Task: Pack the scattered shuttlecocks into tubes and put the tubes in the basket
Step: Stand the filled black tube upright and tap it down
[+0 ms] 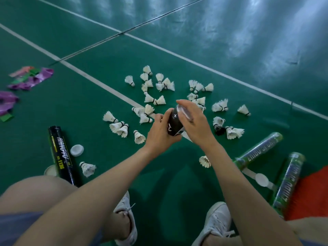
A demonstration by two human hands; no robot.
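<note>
Left hand (160,134): clamped round the lower body of the held tube (174,124); thumb on the near side, fingers wrapped behind and mostly hidden.
Right hand (195,125): fingers curled down over the clear cap (184,110) at the upper end of the held tube; fingertips are hidden behind the cap.
Held tube: black with white marks, tilted away from the person, between both hands above the floor (88,107). Its contents cannot be seen.
Shuttlecocks (160,100): white, scattered on the floor beyond and to both sides of the hands; several are partly covered by the hands.
Near shuttlecocks: one (205,161) lies just beside the right forearm, half hidden by it; another (87,168) lies well to the left of the left forearm.
Floor tube (61,155): black with yellow lettering, lying far left of the left hand; its near end is cut off by the knee.
White caps: one (76,150) just beside the floor tube; one (50,171) partly under it; one (262,179) right of the right forearm.
Green tubes: two, lying to the right of the right hand, one (259,148) farther and one (287,180) nearer; the lettering is hard to read.
Orange-red object (312,190): at the right edge, beside the nearer green tube, cut off; its identity cannot be told.
Wrappers (30,77): purple, green and pink scraps, far left of the left hand, partly out of frame.
Shoes: white, left (126,219) and right (218,221), below the forearms.
</note>
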